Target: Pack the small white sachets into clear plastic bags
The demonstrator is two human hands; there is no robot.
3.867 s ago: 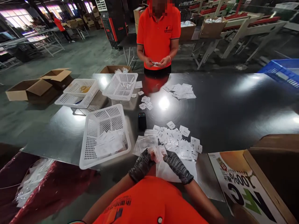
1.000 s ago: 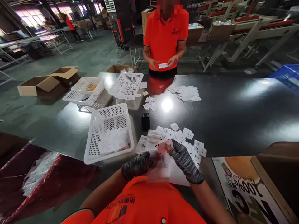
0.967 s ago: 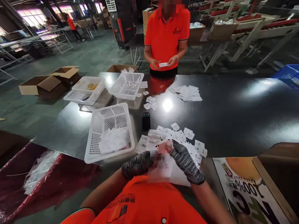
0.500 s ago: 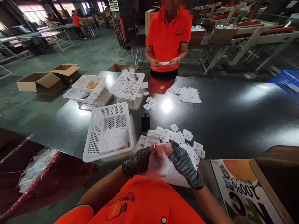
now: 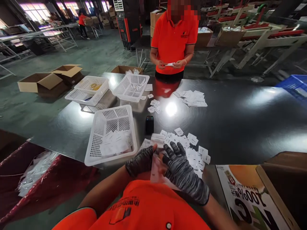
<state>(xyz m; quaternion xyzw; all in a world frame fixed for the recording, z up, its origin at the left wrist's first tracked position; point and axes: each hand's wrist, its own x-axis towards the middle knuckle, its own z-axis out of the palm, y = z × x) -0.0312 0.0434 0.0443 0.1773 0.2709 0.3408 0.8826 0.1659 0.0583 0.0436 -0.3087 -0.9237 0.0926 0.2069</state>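
Note:
My left hand (image 5: 140, 161), in a grey knit glove, pinches the left edge of a clear plastic bag (image 5: 155, 166) held just above the table's near edge. My right hand (image 5: 181, 169), gloved the same way, lies spread flat over the bag's right side, fingers apart. What is inside the bag is hidden. Just beyond my hands lies a loose pile of small white tags (image 5: 185, 145). A white plastic basket (image 5: 111, 134) with filled bags stands to the left of my hands.
A black handheld device (image 5: 149, 124) stands beyond the pile. Two more white baskets (image 5: 130, 88) and a second tag pile (image 5: 193, 98) lie farther back, where a person in an orange shirt (image 5: 174, 38) handles a tag. A printed carton (image 5: 251, 195) sits at right, a red-lined bag (image 5: 35, 179) at left.
The right hand held a pinkish tag at the bag's mouth; now that hand lies spread flat over the bag and the tag is out of sight. The left hand still grips the bag.

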